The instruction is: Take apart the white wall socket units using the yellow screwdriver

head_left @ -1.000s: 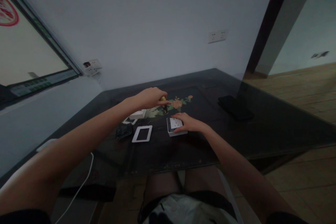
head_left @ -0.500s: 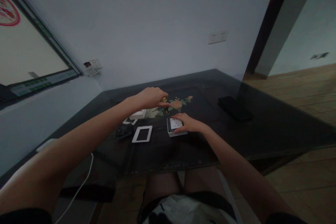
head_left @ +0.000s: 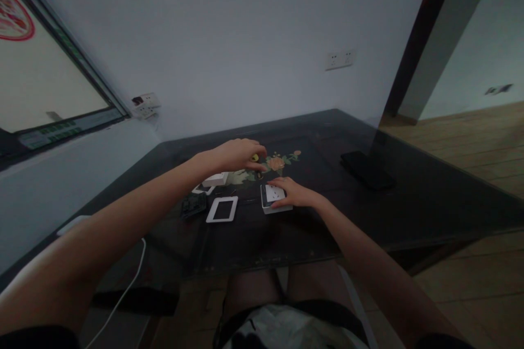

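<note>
My left hand (head_left: 245,155) is closed around a screwdriver (head_left: 255,157) with a yellow and dark handle. Its tip is too dim to make out. Just to the right and nearer me, my right hand (head_left: 292,192) grips a white wall socket (head_left: 274,192) at its edges, thumb on the near side and fingers on the far side. Slotted holes show on the socket's face, and its dark frame sits on a white base box. Left of it lies a white rectangular cover frame (head_left: 210,216) with an open middle. Small thin pieces, perhaps screws, lie beyond that frame.
A dark plastic part (head_left: 193,204) and a white box (head_left: 215,179) lie left on the black, flower-painted table (head_left: 311,229). A black phone-like object (head_left: 367,170) rests at the right. A white cable (head_left: 133,281) hangs at the left front. The wall bounds the far side.
My left hand has shifted slightly right and tipped the screwdriver a little, so less of it shows. My right hand keeps its hold on the wall socket.
</note>
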{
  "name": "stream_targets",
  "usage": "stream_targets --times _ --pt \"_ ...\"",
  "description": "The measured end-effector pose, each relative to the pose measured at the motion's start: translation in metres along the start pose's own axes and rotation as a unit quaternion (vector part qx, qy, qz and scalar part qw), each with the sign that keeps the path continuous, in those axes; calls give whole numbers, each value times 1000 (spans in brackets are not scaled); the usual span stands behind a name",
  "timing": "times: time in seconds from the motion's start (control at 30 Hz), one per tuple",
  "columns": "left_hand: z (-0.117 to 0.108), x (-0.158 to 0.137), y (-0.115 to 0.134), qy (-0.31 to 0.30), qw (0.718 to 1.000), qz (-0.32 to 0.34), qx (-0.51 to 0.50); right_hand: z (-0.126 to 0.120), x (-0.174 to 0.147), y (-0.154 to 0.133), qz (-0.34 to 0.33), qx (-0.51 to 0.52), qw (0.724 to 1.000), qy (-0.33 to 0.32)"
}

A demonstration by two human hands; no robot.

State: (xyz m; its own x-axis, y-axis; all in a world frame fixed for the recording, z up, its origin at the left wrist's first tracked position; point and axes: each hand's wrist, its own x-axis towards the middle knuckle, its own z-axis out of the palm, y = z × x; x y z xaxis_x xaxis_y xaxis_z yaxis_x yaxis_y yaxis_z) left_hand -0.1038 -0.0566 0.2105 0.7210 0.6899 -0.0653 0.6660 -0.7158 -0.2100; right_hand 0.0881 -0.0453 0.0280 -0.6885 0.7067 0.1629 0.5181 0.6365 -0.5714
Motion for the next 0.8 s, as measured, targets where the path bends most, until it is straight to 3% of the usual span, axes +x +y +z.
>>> stream_targets --times 0.1,0.17,0.4,0.5,0.63,0.7,0.8 --pt "-3 -3 -5 2 995 83 -52 0 0 0 -4 -6 1000 2" --pt "-4 -4 -6 -14 993 102 -61 1 1 2 -4 -7 1000 3" --pt "1 -1 4 -10 998 -55 31 3 2 5 -5 -5 1000 8" --pt "-2 -6 3 15 1000 -4 11 2 2 4 -10 -4 1000 6" --pt "-9 -9 0 -19 997 74 -27 1 1 3 -5 -15 1000 1" --pt "-9 -8 0 -29 998 60 -18 1 0 2 -1 -14 1000 0" --pt "-6 -5 3 -27 999 -12 30 0 -1 0 3 -6 1000 -4"
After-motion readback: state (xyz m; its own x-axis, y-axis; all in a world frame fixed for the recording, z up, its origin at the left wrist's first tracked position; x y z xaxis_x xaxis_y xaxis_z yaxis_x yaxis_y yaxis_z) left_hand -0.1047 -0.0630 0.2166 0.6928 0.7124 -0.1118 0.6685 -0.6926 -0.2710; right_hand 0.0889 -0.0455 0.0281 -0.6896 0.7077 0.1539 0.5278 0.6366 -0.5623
